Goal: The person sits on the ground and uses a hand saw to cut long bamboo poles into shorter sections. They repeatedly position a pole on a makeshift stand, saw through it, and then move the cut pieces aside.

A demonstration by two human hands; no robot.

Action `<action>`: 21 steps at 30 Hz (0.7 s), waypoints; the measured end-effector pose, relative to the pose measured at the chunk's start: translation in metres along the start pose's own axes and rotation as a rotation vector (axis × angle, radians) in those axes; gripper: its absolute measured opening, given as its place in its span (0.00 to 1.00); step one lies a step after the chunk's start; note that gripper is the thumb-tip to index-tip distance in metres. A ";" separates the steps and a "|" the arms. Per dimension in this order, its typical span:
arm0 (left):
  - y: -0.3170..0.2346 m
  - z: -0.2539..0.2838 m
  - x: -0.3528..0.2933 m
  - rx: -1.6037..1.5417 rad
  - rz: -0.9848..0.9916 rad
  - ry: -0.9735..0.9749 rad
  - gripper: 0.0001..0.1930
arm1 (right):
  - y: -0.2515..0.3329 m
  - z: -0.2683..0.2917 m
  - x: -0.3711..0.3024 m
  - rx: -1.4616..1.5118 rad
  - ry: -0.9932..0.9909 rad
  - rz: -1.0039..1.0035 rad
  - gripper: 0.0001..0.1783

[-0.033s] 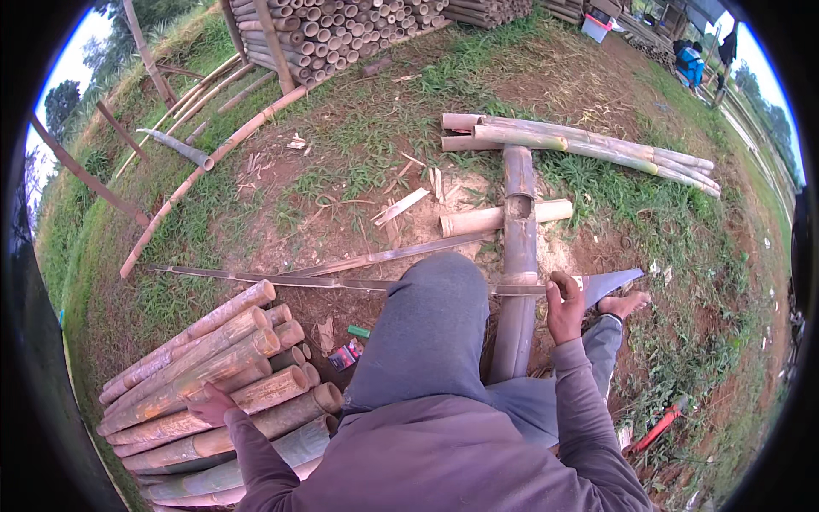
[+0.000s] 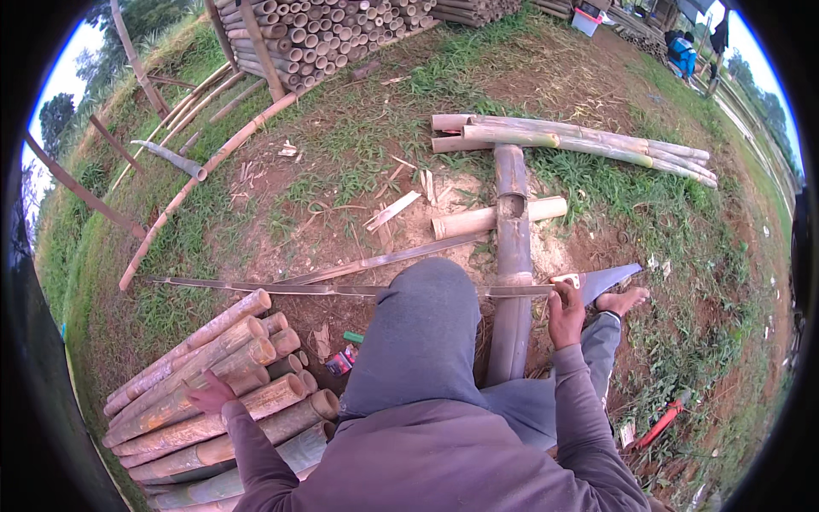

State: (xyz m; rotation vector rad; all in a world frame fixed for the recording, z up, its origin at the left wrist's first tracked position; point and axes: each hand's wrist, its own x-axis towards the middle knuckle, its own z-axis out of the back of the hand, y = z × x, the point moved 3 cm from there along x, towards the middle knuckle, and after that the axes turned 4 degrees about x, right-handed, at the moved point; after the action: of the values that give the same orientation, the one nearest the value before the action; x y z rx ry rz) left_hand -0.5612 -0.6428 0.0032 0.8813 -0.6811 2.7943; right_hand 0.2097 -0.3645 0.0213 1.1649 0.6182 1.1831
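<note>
Your right hand (image 2: 566, 320) pinched the right end of the strip (image 2: 519, 291), which ran leftward across the log (image 2: 510, 337), while your left hand (image 2: 212, 394), well apart and farther off, lay spread over the poles (image 2: 277, 397)

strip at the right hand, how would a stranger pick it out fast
Find the thick dark pole, right of the raised knee. A thin brown strip crosses it in the view, its right end at the fingertips of the right hand. Unlike the slanting length beyond the knee, this one reaches a hand.
</note>
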 end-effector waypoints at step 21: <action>-0.873 -0.081 -0.472 0.008 -1.676 0.645 0.45 | -0.186 0.041 -0.035 0.053 -0.514 -0.659 0.17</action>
State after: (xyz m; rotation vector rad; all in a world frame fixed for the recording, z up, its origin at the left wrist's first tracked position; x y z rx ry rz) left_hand 0.0078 0.1748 0.0054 0.1884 0.2042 1.3224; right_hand 0.3047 -0.4024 -0.1437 1.1251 0.5694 0.2923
